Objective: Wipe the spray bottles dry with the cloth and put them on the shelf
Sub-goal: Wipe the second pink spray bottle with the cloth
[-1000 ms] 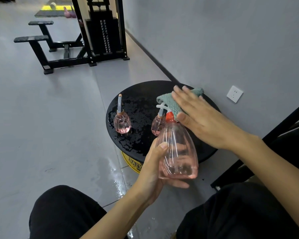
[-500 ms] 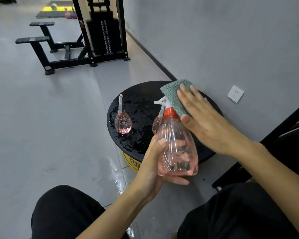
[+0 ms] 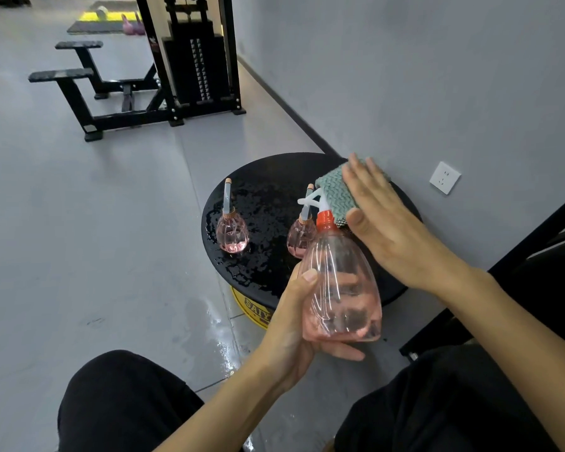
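My left hand (image 3: pixel 294 324) grips a large pink spray bottle (image 3: pixel 341 288) with an orange collar and white trigger, held upright above the near edge of a round black wet table (image 3: pixel 261 203). My right hand (image 3: pixel 388 230) lies flat with straight fingers over a grey-green cloth (image 3: pixel 335 195), pressing it against the bottle's head. Two small pink bottles with long nozzles stand on the table: one at the left (image 3: pixel 231 231), one (image 3: pixel 300 234) just behind the big bottle.
A yellow base (image 3: pixel 252 309) shows under the table, with a wet patch on the floor (image 3: pixel 219 331) beside it. A grey wall with a socket (image 3: pixel 444 177) is at the right. A dark frame (image 3: pixel 503 272) stands at right. Gym benches (image 3: pixel 88 93) stand far back. My dark-clad knees fill the bottom.
My right hand has lifted the cloth off the table and brought it up against the bottle's head. My left hand has raised the bottle slightly.
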The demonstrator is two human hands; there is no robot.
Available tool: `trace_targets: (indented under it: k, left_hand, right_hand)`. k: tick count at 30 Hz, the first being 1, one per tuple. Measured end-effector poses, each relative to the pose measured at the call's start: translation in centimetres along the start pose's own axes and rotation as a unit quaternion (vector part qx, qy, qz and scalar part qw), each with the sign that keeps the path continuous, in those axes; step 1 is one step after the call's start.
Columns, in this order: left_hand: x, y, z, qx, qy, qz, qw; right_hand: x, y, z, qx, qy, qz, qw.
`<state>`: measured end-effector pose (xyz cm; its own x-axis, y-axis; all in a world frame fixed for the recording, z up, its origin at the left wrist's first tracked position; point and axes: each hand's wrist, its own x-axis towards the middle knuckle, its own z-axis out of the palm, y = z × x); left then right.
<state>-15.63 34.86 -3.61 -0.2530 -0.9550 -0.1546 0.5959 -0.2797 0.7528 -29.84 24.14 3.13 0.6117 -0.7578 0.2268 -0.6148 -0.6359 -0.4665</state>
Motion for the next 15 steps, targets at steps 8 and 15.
trace_targets:
  k: [8,15]
  left_hand:
    - [-0.1,0.3,-0.6,0.014,0.009,0.012,1.000]
    - [0.2,0.3,-0.2,0.026,0.003,0.019,0.999]
  right_hand:
    - [-1.5,-0.7,0.6,-0.057,-0.046,-0.040,0.997]
    - [0.1,-0.7,0.3,-0.059,-0.025,-0.030,0.997]
